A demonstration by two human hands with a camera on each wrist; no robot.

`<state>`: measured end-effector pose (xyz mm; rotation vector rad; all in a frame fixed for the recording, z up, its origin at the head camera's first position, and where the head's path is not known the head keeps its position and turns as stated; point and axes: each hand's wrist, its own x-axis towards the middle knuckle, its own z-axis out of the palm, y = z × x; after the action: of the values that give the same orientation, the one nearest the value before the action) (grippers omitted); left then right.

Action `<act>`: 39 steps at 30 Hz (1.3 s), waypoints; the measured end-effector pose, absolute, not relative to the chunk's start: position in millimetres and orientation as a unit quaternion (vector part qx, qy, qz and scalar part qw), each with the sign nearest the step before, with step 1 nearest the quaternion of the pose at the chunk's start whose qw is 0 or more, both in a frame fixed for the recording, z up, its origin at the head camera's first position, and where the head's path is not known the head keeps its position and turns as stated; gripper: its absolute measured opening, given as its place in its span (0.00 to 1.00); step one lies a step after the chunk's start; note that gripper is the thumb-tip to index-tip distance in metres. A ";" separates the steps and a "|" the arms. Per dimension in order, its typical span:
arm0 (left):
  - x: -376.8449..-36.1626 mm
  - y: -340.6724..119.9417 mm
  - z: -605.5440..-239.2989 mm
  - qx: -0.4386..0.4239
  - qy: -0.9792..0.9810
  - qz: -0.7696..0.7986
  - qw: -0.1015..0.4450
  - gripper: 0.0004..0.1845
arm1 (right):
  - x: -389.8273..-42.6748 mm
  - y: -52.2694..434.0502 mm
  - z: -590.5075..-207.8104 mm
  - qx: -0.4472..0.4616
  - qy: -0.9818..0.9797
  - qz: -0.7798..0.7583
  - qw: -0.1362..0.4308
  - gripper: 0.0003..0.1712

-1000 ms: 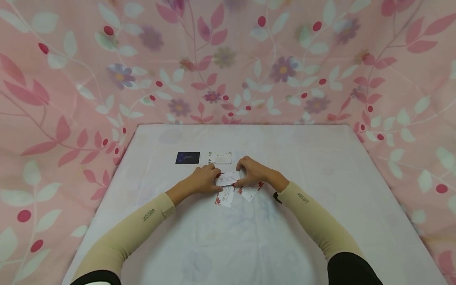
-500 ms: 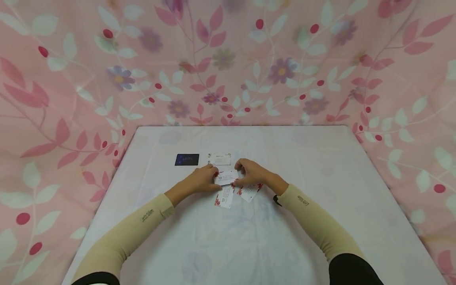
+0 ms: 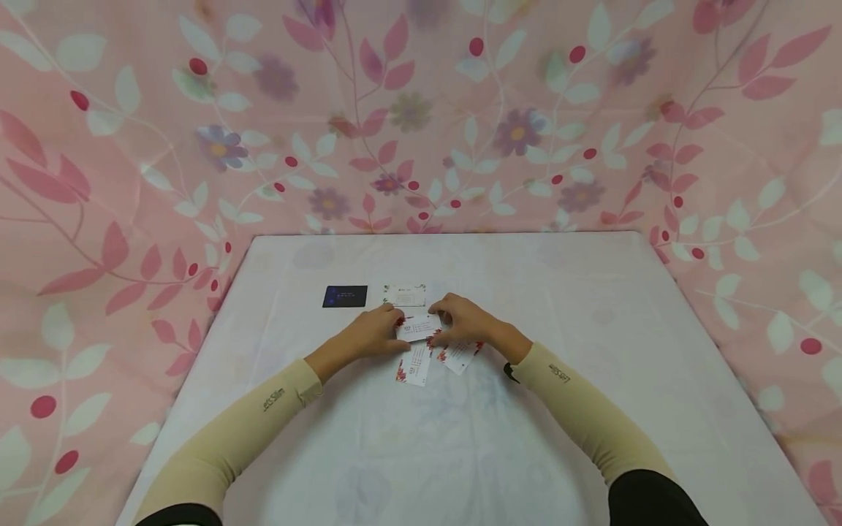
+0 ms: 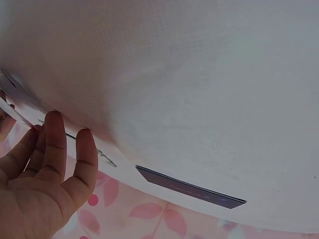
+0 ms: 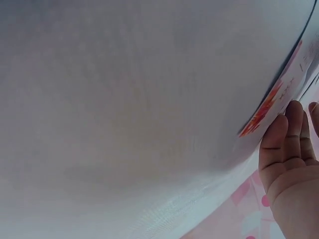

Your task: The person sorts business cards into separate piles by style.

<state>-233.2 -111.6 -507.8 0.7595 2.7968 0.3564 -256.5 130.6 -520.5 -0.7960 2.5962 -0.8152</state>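
Observation:
Both hands meet at a white business card (image 3: 419, 328) with red leaf print, in the middle of the head view. My left hand (image 3: 372, 332) pinches its left end between fingers and thumb; in the left wrist view the card's edge (image 4: 16, 113) runs to the fingertips. The right hand (image 3: 464, 321) grips the opposite end, its fingers bent over the upper right corner. Just below, partly covered, lie two similar red-leaf cards: an upright one (image 3: 414, 364) and a slanted one (image 3: 460, 356) under the right hand. The right wrist view shows a red-leaf card (image 5: 271, 105) beside the right fingers (image 5: 277, 130).
Behind the hands, a white card with green leafy corners (image 3: 404, 295) lies flat on the white-covered table (image 3: 526, 446). A dark blue-black card (image 3: 345, 296) is to its left. Pink floral cloth (image 3: 421, 117) hangs around the table's back and sides.
The right fingertips have shifted slightly left onto the held card's upper right corner. The left hand and the other cards keep their places, apart from a small camera shift.

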 end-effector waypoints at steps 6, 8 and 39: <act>-236.6 -110.1 -510.0 0.271 0.954 0.102 0.079 0.36 | -254.1 132.9 -519.7 -0.270 0.908 -0.293 0.133 0.39; -238.0 -109.6 -511.2 0.280 0.954 0.093 0.055 0.36 | -252.7 133.9 -518.5 -0.269 0.908 -0.295 0.128 0.38; -284.0 -49.7 -506.7 0.311 0.946 0.087 0.033 0.35 | -266.6 185.9 -514.9 -0.215 0.934 -0.276 0.067 0.34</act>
<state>-284.0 -49.7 -506.7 0.9560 2.9104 0.2662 -266.6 185.9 -514.9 -0.6476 2.8168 -0.8326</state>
